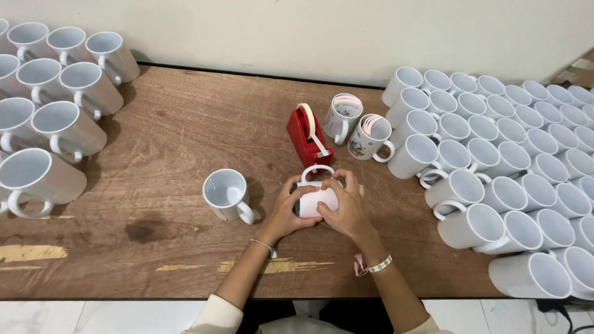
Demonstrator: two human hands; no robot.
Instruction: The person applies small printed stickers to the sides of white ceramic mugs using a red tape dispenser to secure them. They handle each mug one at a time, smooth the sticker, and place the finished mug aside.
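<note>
Fingers of both our hands curl round a white mug [317, 199] lying on its side w/ a pinkish sheet wrapped on it, handle at 12 o'clock: left hand [286, 210] cups one side, right hand [346, 207] presses the other. It sits mid-table [173, 136]. Empty upright mug [226, 195] at 9 o'clock. Red tape dispenser [308, 137] at 12, two printed mugs [356, 127] w/ rolled sheets inside at 1.
</note>
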